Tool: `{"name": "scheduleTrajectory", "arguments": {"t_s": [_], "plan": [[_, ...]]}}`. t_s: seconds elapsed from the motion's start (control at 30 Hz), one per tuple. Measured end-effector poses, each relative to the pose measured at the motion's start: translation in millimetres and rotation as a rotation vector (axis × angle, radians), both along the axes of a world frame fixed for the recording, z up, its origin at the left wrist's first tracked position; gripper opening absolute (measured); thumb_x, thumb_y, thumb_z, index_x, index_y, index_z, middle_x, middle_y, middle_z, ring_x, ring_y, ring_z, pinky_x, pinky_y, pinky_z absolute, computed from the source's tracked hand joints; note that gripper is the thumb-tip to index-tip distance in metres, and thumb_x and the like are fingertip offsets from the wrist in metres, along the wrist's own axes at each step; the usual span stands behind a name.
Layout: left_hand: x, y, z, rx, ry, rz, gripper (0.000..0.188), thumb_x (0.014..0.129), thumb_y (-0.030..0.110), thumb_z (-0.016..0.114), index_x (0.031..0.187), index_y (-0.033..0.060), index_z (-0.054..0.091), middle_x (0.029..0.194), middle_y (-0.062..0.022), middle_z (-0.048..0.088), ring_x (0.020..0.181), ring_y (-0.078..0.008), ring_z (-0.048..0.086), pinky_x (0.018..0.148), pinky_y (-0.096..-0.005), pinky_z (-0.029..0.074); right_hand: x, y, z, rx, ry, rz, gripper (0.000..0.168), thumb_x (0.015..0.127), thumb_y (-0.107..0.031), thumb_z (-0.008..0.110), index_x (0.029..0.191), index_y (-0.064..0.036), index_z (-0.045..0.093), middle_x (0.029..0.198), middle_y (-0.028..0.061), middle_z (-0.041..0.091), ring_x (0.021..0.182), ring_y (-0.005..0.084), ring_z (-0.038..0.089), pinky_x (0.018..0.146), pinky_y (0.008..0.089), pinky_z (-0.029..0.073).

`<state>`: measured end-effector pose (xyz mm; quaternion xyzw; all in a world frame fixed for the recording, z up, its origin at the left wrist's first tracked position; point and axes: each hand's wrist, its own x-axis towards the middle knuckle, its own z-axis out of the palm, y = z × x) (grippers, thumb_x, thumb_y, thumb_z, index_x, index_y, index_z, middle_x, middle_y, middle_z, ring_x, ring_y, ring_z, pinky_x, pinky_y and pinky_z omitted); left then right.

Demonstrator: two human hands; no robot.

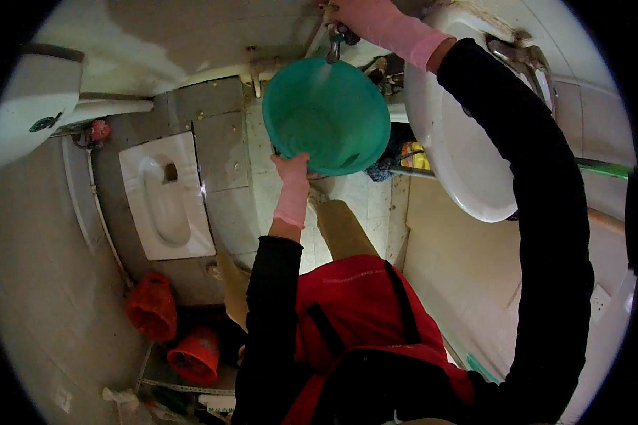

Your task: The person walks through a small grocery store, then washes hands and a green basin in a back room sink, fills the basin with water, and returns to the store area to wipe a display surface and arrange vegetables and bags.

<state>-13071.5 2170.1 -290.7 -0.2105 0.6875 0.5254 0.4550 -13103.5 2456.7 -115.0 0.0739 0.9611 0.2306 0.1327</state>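
Note:
A green plastic basin (292, 114) is tilted beneath a metal wall tap (334, 52). From the spout a faint stream of water (321, 77) runs into it, and a little water seems to lie at the bottom. My left hand (291, 186), in a pink glove, grips the basin's near rim, thumb over the edge and fingers hidden underneath. Up at the tap, my pink-gloved right hand (369, 21) has its fingers on the handle area; the picture's top edge cuts off part of that hand.
On the right, a white washbasin (478, 154) with its own metal faucet (526, 64) juts out under my right arm. A squat toilet (167, 196) is set in the floor to the left. Two red plastic containers (153, 308) (195, 356) stand at the lower left.

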Motion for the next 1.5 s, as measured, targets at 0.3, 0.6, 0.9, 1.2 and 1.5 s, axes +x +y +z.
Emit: {"name": "scheduleTrajectory", "arguments": {"t_s": [0.3,0.6,0.9,1.2,1.5], "plan": [[7,-2,-27,0.014,-0.01,0.088,0.074,0.06,-0.005,0.063,0.122,0.0108,0.028,0.112,-0.0148,0.045,0.089,-0.0296,0.053,0.058,-0.0438,0.052,36,24,-5,-0.474,-0.143,-0.134,0.03,0.067,-0.011,0.058,0.096,-0.006,0.06,0.086,0.0171,0.06,0.083,0.0366,0.057,0.07,0.0436,0.047],[-3,-47,-40,0.018,0.165,0.127,0.072,0.058,0.0,0.065,0.12,0.0066,0.029,0.108,-0.0148,0.048,0.091,-0.0277,0.054,0.068,-0.0393,0.051,9,-7,37,-0.382,-0.367,-0.297,0.031,0.065,-0.017,0.061,0.093,-0.004,0.062,0.088,0.019,0.062,0.088,0.0358,0.058,0.075,0.0401,0.047],[-24,-216,12,0.173,-0.022,0.472,0.08,0.057,-0.001,0.064,0.128,0.0043,0.027,0.116,-0.0135,0.046,0.103,-0.0261,0.049,0.087,-0.034,0.043,-65,-218,-59,-1.01,-0.426,0.013,0.035,0.071,-0.02,0.061,0.105,-0.013,0.06,0.092,0.0118,0.062,0.085,0.0326,0.057,0.073,0.0423,0.045],[-26,-353,-48,-0.081,0.139,0.525,0.083,0.061,-0.002,0.063,0.133,0.0066,0.023,0.12,-0.0123,0.043,0.108,-0.0253,0.045,0.092,-0.0345,0.039,-110,-427,-295,-0.933,-0.221,0.073,0.02,0.077,-0.018,0.051,0.085,-0.004,0.061,0.086,0.0155,0.061,0.079,0.0345,0.059,0.069,0.0439,0.047],[-22,-407,-79,-0.145,0.038,0.521,0.075,0.076,0.004,0.059,0.137,0.0054,0.014,0.13,-0.0174,0.037,0.118,-0.0279,0.04,0.098,-0.034,0.033,-81,-513,-503,-0.533,-0.167,0.223,0.041,0.081,-0.017,0.048,0.12,-0.006,0.046,0.126,0.016,0.042,0.118,0.0329,0.038,0.099,0.048,0.028]]}}
